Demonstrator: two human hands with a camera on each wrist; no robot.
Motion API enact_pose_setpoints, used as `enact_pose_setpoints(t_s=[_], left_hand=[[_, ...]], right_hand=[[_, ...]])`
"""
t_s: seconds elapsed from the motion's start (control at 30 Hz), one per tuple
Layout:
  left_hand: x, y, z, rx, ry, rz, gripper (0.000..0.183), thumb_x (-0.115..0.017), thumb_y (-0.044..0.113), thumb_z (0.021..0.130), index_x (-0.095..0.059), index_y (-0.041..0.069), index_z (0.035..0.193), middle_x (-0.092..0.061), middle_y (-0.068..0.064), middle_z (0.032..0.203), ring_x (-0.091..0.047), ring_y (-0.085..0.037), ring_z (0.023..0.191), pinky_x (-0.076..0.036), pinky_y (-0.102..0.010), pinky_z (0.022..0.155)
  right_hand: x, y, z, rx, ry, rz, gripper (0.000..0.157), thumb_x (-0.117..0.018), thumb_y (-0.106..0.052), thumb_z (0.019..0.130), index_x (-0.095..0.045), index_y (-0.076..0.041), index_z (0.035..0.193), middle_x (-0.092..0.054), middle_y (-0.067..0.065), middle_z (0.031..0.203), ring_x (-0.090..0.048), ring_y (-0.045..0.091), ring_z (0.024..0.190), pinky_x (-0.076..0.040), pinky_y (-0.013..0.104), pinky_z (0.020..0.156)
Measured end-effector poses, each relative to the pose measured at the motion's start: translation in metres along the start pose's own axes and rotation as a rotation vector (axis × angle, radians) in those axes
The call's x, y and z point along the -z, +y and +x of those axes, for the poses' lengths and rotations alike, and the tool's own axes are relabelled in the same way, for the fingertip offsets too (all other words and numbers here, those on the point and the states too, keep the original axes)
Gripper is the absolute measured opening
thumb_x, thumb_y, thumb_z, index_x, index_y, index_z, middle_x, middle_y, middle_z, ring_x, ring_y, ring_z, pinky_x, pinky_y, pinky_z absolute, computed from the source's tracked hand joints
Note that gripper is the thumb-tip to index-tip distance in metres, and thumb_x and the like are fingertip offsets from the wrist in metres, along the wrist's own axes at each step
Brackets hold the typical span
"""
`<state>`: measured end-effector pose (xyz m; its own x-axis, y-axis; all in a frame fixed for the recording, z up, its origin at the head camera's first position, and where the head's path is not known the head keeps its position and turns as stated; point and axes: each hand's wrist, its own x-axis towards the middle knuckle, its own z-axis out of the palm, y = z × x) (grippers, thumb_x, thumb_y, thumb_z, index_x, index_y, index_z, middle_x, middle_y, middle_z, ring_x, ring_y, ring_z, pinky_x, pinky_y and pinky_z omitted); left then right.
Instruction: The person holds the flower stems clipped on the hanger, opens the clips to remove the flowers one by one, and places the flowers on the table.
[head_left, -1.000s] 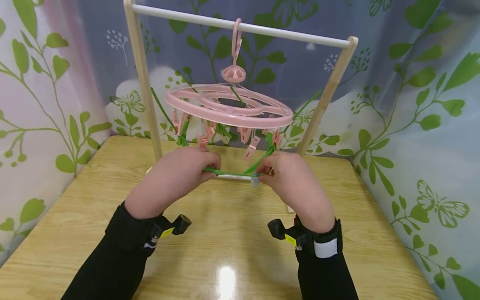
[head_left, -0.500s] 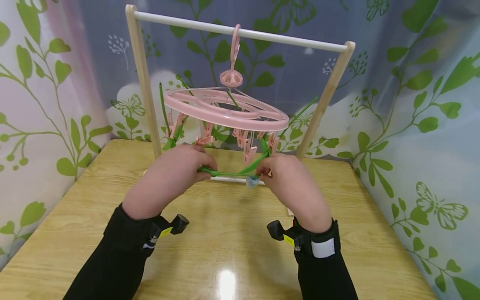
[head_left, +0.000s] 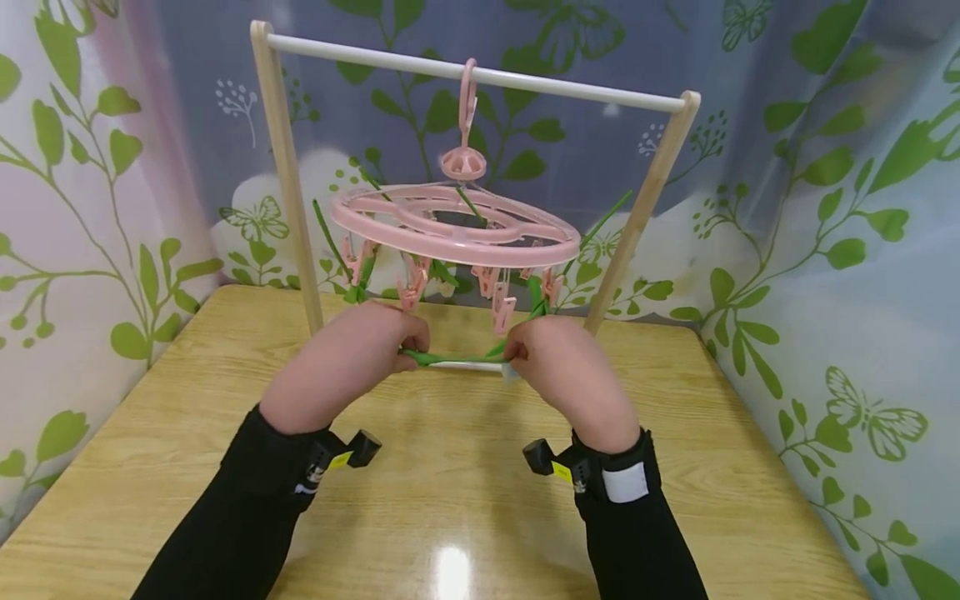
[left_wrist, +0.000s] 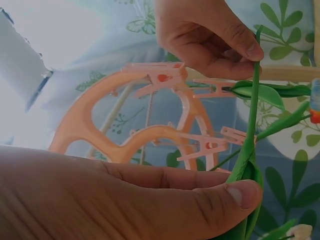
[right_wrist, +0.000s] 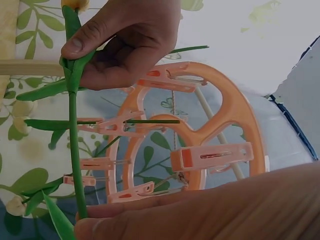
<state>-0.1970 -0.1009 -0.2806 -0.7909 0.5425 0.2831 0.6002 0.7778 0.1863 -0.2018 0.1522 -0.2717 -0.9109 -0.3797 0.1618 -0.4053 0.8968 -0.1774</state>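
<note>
An artificial tulip with a green stem stretches between both hands below the pink hanger. My left hand pinches it at the leaves, just under a yellowish bloom. My right hand pinches the thin end of the stem, seen at the top in the left wrist view. Above the hands hangs a round pink clip hanger, its ring tilted. Pink clips dangle from it, and several hold other artificial flowers by their stems.
A wooden rack with a white top bar carries the hanger by its hook. It stands on a wood-grain table. Leaf-patterned curtains enclose the back and sides.
The rack and hanger appear lower in the head view. The right hand has shifted a little left, toward the left hand. Both hands keep their grip on the tulip.
</note>
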Motion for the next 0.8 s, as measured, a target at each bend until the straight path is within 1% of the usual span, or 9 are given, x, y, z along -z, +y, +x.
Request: enact_pose_setpoints(t_s=[0.17,0.33,0.47,0.6,0.7,0.8], left_hand=[[-0.004,-0.005,0.001,-0.007,-0.024,0.0,0.015,-0.08,0.019,0.085,-0.071,0.024,0.097,-0.067,0.01,0.092,-0.063,-0.008,0.082,-0.052,-0.029,0.073],[-0.009,-0.008,0.001,-0.025,-0.046,-0.017,0.011,-0.078,0.02,0.087,-0.069,0.024,0.092,-0.064,0.012,0.085,-0.056,-0.006,0.074,-0.047,-0.029,0.067],[-0.014,-0.01,0.001,-0.037,-0.055,0.009,0.012,-0.079,0.021,0.086,-0.068,0.022,0.089,-0.061,0.012,0.08,-0.052,-0.007,0.069,-0.045,-0.028,0.065],[-0.016,-0.013,0.003,-0.035,-0.064,0.038,0.012,-0.08,0.022,0.085,-0.069,0.022,0.089,-0.061,0.013,0.079,-0.053,-0.007,0.068,-0.046,-0.027,0.064],[-0.019,-0.016,0.005,-0.033,-0.091,0.022,0.012,-0.081,0.02,0.084,-0.07,0.022,0.088,-0.063,0.011,0.08,-0.053,-0.007,0.068,-0.046,-0.027,0.063],[-0.024,-0.021,0.008,-0.033,-0.128,0.017,0.013,-0.081,0.017,0.083,-0.07,0.022,0.088,-0.064,0.011,0.081,-0.053,-0.007,0.067,-0.046,-0.026,0.062]], right_hand=[[-0.005,0.001,0.003,0.021,0.005,0.007,0.01,-0.07,-0.012,0.093,-0.077,-0.018,0.095,-0.07,-0.006,0.089,-0.061,0.01,0.076,-0.053,0.032,0.073],[-0.01,0.002,0.005,0.018,-0.015,0.016,0.011,-0.07,-0.01,0.091,-0.077,-0.017,0.095,-0.07,-0.004,0.09,-0.062,0.012,0.078,-0.053,0.033,0.074],[-0.014,0.002,0.008,0.015,-0.048,0.024,0.011,-0.07,-0.01,0.091,-0.078,-0.016,0.095,-0.07,-0.004,0.09,-0.062,0.012,0.078,-0.053,0.033,0.072],[-0.019,0.003,0.01,0.029,-0.06,0.02,0.013,-0.069,-0.007,0.091,-0.078,-0.016,0.093,-0.07,-0.004,0.088,-0.061,0.012,0.075,-0.052,0.031,0.07],[-0.025,0.004,0.014,0.059,-0.057,-0.007,0.015,-0.068,-0.005,0.09,-0.077,-0.018,0.09,-0.07,-0.005,0.086,-0.061,0.012,0.074,-0.052,0.031,0.07],[-0.031,0.004,0.017,0.065,-0.062,-0.01,0.018,-0.068,-0.002,0.087,-0.076,-0.019,0.086,-0.07,-0.006,0.084,-0.06,0.011,0.072,-0.052,0.032,0.071]])
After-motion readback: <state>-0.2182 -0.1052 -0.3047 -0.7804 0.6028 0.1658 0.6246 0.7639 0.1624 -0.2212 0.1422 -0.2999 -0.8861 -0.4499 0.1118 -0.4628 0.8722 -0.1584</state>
